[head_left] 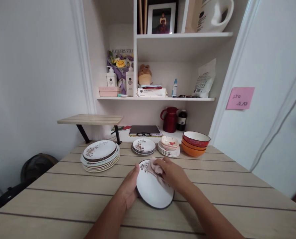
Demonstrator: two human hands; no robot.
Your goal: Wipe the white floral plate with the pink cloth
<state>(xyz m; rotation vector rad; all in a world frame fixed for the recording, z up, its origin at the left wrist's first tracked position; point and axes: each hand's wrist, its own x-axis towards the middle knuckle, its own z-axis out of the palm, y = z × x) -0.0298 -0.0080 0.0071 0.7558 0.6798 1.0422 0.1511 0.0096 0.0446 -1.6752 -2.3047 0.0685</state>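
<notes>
My left hand (129, 189) grips the left edge of a white plate (152, 191) with a dark rim and a brown floral print, held tilted just above the wooden table (63, 196). My right hand (174, 174) presses a pinkish cloth (154, 167) against the upper part of the plate's face, fingers closed over the cloth. Both forearms reach in from the bottom of the view.
Behind the plate stand a stack of large plates (100, 155), a stack of small plates (144, 146), saucers with a small dish (169, 146) and stacked red and orange bowls (195, 142). Shelves with bottles, a red jug (170, 119) and a tablet rise beyond. A low riser shelf (90, 119) stands at the left.
</notes>
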